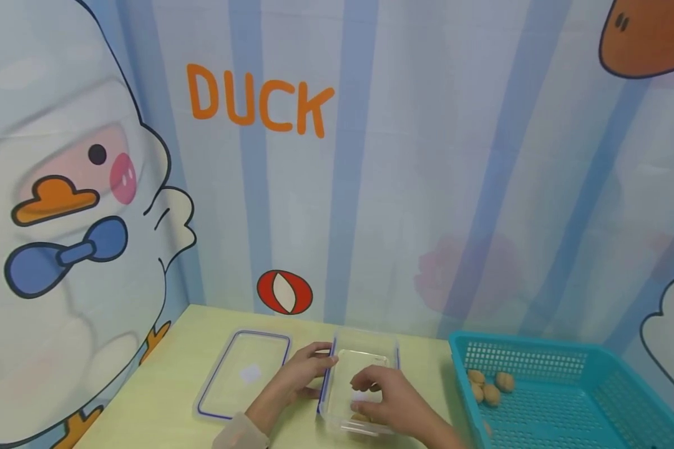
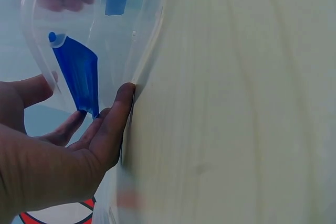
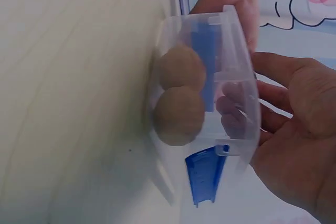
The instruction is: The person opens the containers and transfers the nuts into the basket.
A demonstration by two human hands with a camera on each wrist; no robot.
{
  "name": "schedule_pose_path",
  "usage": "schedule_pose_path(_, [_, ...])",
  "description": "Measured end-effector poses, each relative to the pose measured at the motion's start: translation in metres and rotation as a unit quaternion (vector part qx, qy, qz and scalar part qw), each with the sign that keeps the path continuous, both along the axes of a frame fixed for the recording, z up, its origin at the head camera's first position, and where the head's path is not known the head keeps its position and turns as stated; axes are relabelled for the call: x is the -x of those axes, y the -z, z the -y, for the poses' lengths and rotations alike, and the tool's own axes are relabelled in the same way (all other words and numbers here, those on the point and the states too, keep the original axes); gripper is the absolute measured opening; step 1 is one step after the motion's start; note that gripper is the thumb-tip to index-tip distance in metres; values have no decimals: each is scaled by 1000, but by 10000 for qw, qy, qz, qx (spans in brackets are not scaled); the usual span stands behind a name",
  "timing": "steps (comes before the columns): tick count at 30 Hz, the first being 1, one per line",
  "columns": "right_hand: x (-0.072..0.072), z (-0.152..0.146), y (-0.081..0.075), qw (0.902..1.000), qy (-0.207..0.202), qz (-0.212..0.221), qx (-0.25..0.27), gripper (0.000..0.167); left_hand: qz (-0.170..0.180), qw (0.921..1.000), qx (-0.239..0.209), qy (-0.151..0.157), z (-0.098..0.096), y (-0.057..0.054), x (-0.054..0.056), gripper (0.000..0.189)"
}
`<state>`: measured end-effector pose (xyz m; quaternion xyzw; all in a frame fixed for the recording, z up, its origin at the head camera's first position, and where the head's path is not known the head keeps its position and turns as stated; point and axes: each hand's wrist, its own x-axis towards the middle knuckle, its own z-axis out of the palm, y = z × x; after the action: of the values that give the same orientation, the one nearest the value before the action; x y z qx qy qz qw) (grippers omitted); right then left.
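Note:
A clear plastic food container point(image 1: 366, 340) with blue latches point(image 2: 79, 77) stands on the table. My left hand point(image 1: 304, 373) holds it by the left side, thumb at the rim and fingers along the outer wall. My right hand point(image 1: 395, 399) reaches into the open top from the right, fingers bent and apart from the thumb, with nothing visible between them. Two walnuts point(image 3: 179, 115) lie side by side at the container's near end, below the right hand; in the head view that hand partly covers them.
A clear lid point(image 1: 244, 408) with a blue seal lies flat left of the container. On the right stands a turquoise basket point(image 1: 545, 346) with several walnuts point(image 1: 491, 394) in its left part. A printed curtain point(image 1: 404, 187) hangs behind the pale yellow table point(image 1: 163, 399).

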<state>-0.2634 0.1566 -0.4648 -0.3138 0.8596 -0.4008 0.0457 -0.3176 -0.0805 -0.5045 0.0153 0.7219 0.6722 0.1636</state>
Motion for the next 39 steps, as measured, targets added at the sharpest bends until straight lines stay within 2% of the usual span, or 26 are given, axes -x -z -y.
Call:
schedule_pose_path(6, [8,-1,8,9986,-196,87,-484,28,-68,10000,60,26,-1,-4,-3,66])
schedule_pose_path(13, [9,-6,2,9959,-424,31,-799,26,-108,9999,56,34,-2,-3,-1,63])
schedule_pose_path(20, [9,-4,-4,9932,-693,53,-936,23,-84,9999,25,57,-1,-6,-5,67])
schedule_pose_path(23, [10,-3,-6,9912,-794,20,-1057,19,11,10000,-37,83,0,-6,-4,68])
schedule_pose_path(39, [13,2,-5,9794,-986,-321,-1734,8,-76,9999,1,80,0,-4,-1,62])
